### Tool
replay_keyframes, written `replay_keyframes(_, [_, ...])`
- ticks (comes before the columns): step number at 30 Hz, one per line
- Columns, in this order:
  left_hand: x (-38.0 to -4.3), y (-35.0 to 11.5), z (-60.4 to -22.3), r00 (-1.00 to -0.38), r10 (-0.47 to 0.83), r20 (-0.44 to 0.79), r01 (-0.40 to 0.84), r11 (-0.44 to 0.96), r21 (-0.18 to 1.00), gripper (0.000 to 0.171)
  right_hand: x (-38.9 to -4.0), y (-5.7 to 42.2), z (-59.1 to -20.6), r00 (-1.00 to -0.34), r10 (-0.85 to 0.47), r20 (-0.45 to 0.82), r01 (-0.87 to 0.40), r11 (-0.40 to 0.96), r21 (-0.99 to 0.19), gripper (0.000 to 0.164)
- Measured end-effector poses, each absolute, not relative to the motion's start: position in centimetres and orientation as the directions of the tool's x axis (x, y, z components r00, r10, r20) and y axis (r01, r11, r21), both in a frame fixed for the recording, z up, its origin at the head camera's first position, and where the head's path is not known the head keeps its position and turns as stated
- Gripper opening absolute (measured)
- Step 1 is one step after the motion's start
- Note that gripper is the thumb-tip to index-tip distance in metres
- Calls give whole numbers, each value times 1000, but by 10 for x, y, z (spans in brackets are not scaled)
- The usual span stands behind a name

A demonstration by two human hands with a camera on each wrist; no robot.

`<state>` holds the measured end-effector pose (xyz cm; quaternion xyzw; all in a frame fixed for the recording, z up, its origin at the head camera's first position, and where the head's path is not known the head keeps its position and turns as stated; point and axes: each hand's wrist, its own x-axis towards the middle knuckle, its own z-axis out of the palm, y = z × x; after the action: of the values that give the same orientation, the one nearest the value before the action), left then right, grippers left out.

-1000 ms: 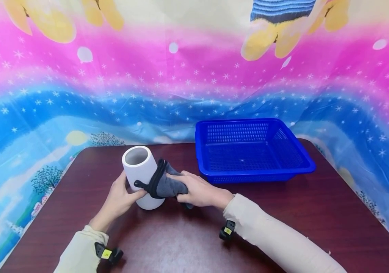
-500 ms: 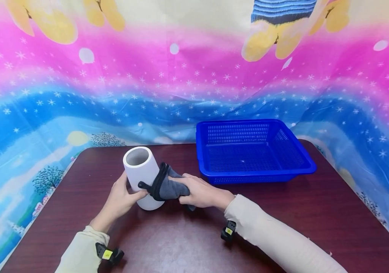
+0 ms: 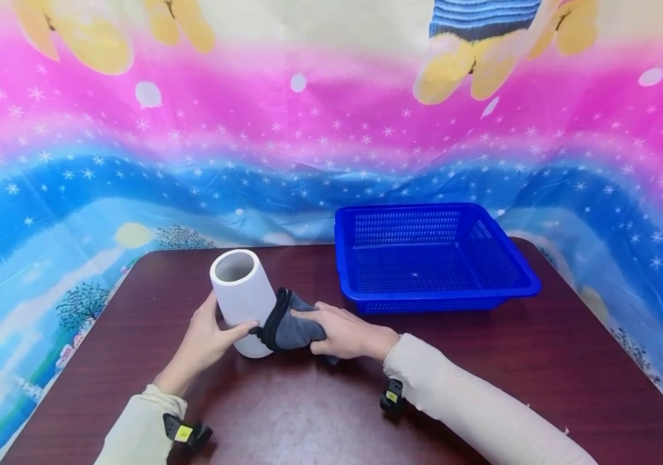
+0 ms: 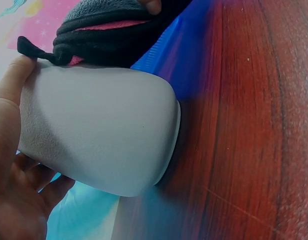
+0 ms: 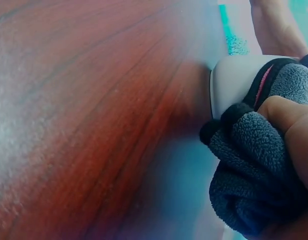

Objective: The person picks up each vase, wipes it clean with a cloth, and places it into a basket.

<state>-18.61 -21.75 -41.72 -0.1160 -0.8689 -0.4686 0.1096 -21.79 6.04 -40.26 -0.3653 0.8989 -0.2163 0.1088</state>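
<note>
A white vase with an open top stands on the table, leaning slightly in the head view. My left hand grips its side, thumb in front and fingers behind. My right hand holds a bunched grey cloth with black edging against the vase's right side. In the left wrist view the cloth lies along the white wall, with pink showing between its folds. The right wrist view has the folded cloth under the fingers, against the lower part of the vase.
A blue plastic basket with slotted walls stands at the back right of the dark red wooden table. Behind the table hangs a patterned pink and blue backdrop. Each sleeve bears a small black wrist camera.
My right hand has moved the cloth a little right and down along the vase, so more of the white wall shows. The left hand keeps its grip and the vase stays in place.
</note>
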Motion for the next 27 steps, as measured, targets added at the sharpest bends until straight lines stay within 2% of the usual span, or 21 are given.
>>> replay_keyframes(5, [-187, -218, -417, -950, 98, 298, 303, 532, 791, 78, -217, 60, -401, -719, -691, -82, -592, 669, -450, 72])
replay_keyframes(13, [-186, -217, -416, -952, 97, 292, 297, 533, 792, 77, -214, 61, -409, -723, -663, -195, -578, 735, -354, 72])
replay_keyframes(27, [-186, -217, -416, -957, 93, 277, 282, 540, 793, 77, -213, 60, -404, -711, -656, -254, -570, 748, -338, 68])
